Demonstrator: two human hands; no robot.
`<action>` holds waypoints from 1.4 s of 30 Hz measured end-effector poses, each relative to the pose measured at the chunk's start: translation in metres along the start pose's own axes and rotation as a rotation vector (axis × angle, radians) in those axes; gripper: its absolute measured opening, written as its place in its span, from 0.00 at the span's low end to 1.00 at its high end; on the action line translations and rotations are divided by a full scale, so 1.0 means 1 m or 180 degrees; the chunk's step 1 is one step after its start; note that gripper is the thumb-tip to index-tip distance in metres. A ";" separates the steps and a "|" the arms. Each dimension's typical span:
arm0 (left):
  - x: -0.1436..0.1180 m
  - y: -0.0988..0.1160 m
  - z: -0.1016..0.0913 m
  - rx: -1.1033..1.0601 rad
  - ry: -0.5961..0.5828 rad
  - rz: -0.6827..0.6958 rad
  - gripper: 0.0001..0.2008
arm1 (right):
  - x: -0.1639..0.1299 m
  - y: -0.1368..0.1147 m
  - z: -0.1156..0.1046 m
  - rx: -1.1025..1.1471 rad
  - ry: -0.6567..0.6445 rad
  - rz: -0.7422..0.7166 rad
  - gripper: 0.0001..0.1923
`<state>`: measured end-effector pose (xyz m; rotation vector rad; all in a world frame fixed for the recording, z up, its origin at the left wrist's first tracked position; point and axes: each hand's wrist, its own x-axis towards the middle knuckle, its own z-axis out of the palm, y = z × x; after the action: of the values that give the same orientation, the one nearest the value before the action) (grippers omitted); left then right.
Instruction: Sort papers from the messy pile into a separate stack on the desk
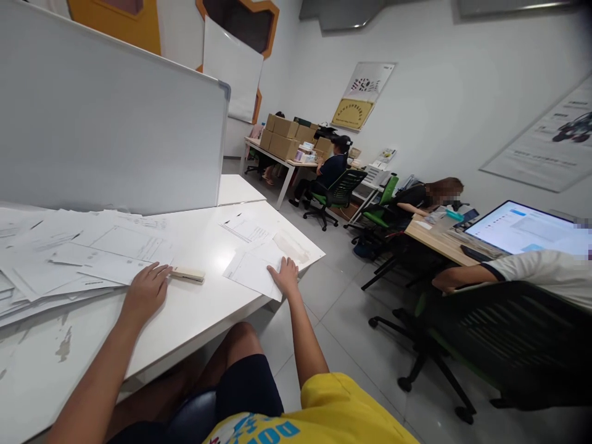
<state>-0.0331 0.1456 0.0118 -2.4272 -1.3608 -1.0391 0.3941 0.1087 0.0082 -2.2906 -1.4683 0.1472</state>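
My left hand (pixel 147 288) lies on the white table, fingers stretched out over the lower right edge of a spread of printed sheets (pixel 132 242). Its fingertips are beside a narrow beige bar-shaped object (pixel 187 275), whose kind I cannot make out; whether they touch it is unclear. To the right, my right hand (pixel 285 276) rests on the right side of a white sheet (pixel 252 271), thumb apart from the fingers. That sheet reaches the table's front edge. Just behind it is another printed sheet (pixel 245 228).
A whiteboard panel (pixel 111 117) stands along the back of the table (pixel 208 308). At right, a person sits in a black mesh chair (pixel 504 333) near a lit monitor (pixel 531 225). Farther off, other people sit by desks with cardboard boxes (pixel 283 147).
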 end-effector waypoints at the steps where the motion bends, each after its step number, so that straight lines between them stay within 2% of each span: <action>1: -0.001 0.000 0.000 0.0003 0.0022 -0.0012 0.21 | -0.001 -0.001 0.002 0.0021 0.0025 -0.0022 0.39; 5: -0.001 -0.002 0.002 0.0030 0.0085 0.0026 0.21 | -0.004 -0.006 0.007 0.0052 0.0208 -0.0230 0.32; 10: -0.002 -0.003 0.002 0.0030 0.0106 0.0047 0.21 | -0.004 -0.006 0.006 0.0023 0.0270 -0.0212 0.26; 18: -0.004 -0.003 0.003 -0.0044 0.0082 -0.0129 0.22 | -0.003 -0.003 0.010 0.0153 0.0380 -0.0187 0.23; 23: -0.004 -0.005 0.004 -0.0079 0.0101 -0.0072 0.21 | -0.007 -0.004 0.024 0.0577 0.1007 0.0403 0.23; 26: -0.005 -0.005 0.004 -0.0116 0.0128 -0.0082 0.22 | -0.007 0.002 0.032 0.1312 0.1433 0.0955 0.25; 29: -0.005 -0.006 0.005 -0.0152 0.0130 -0.0100 0.21 | -0.008 0.010 0.040 0.2190 0.1695 0.1650 0.33; 31: -0.005 -0.006 0.005 -0.0184 0.0119 -0.0112 0.21 | -0.012 0.014 0.048 0.2521 0.1670 0.1899 0.37; 36: -0.005 -0.003 0.004 -0.0261 0.0181 -0.0125 0.20 | -0.031 0.016 0.066 0.3134 0.1439 0.1573 0.20; 39: -0.004 -0.001 0.003 -0.0257 0.0209 -0.0123 0.20 | -0.041 0.019 0.063 0.3254 0.1562 0.1386 0.18; 42: -0.003 0.001 0.002 -0.0223 0.0218 -0.0088 0.20 | -0.045 0.020 0.051 0.3298 0.1629 0.1198 0.19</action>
<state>-0.0327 0.1442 0.0089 -2.4041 -1.3620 -1.1844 0.3751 0.0759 -0.0520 -1.5232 -0.4744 0.3108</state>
